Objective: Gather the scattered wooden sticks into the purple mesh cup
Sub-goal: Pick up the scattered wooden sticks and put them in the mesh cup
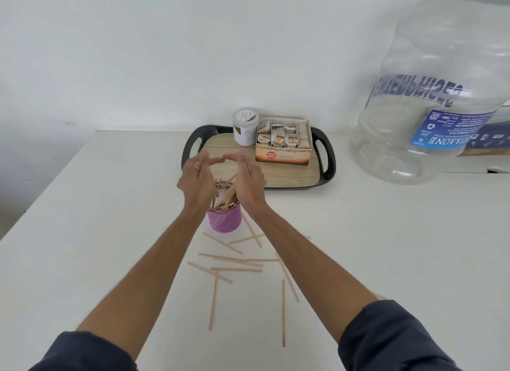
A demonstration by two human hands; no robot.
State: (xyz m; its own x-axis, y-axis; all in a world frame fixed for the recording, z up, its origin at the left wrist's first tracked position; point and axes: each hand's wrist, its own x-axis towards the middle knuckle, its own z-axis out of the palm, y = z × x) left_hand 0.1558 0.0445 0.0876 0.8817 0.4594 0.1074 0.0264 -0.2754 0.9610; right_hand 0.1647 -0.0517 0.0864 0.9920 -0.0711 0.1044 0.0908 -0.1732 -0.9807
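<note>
A purple mesh cup (224, 219) stands on the white table (386, 246), holding a leaning bundle of wooden sticks (225, 196). My left hand (196, 174) and my right hand (248, 177) hover just above the cup, one on each side of the bundle, palms facing each other. Their fingertips nearly meet in an arch over the sticks, and the fingers look straight and relaxed. Several loose wooden sticks (234, 263) lie scattered flat on the table in front of the cup, between my forearms.
Behind the cup sits a black tray (328, 160) with a wood-pattern base, carrying a white jar (245, 127) and an open box of tea bags (284, 141). A big clear water bottle (430, 94) looms at the right. The table's left edge runs diagonally.
</note>
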